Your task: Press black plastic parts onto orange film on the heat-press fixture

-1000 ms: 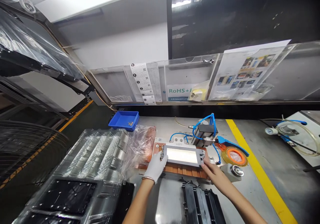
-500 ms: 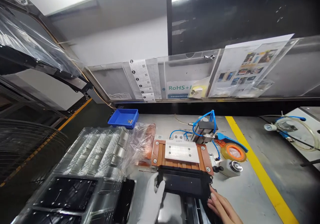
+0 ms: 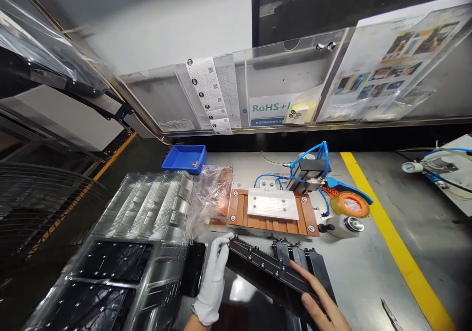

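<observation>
A black plastic panel [image 3: 260, 268] with a row of small posts along one edge is held tilted above the front of the bench. My left hand [image 3: 214, 279], in a white glove, pinches its upper left end. At the lower right end, my bare right hand [image 3: 320, 296] grips the panel with fingers along its edge and the thumb on the near side. Just behind the panel lie several dark parts [image 3: 305, 256], partly hidden by it. Beyond them sits a brown fixture [image 3: 243, 208] with a white metal plate [image 3: 273, 204] on top.
A clear plastic tray [image 3: 158, 252] with black panels is on the left, beside a phone-like black slab [image 3: 194, 268]. Behind are a blue bin [image 3: 183, 159] and plastic film. Right of the fixture are a tape roll [image 3: 350, 205] and a bottle [image 3: 341, 226]; tweezers [image 3: 391, 314] lie in front.
The black panel has been pulled back from the fixture and tilted, its posts now showing. Both hands have stayed on it. The camera view has shifted downward.
</observation>
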A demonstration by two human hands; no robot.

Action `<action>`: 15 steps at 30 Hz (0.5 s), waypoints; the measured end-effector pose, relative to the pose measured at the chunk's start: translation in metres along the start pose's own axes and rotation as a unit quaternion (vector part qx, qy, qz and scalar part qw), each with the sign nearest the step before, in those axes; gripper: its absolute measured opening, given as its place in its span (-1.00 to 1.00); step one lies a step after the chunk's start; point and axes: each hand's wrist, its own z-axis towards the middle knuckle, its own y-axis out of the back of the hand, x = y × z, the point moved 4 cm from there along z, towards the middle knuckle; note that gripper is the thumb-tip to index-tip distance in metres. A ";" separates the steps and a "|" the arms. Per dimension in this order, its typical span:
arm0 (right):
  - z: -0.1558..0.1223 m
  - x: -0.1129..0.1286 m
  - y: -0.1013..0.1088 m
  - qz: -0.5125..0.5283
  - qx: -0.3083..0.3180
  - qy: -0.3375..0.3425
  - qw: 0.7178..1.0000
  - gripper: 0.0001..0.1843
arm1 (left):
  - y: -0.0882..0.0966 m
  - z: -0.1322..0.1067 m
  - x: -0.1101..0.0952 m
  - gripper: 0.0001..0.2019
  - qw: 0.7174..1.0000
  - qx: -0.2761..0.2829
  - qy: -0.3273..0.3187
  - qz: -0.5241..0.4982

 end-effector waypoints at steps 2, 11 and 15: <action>-0.003 0.007 0.001 0.001 -0.066 0.013 0.998 -0.33 | 0.008 0.001 -0.024 -0.65 0.989 0.003 -0.108 0.100; -0.001 0.016 -0.006 -0.036 -0.158 0.023 0.986 -0.45 | -0.027 0.001 -0.059 -0.68 0.736 0.290 -0.251 0.557; 0.004 0.004 -0.012 -0.066 -0.127 0.017 0.990 -0.46 | -0.048 -0.007 -0.059 -0.62 0.684 0.319 -0.275 0.595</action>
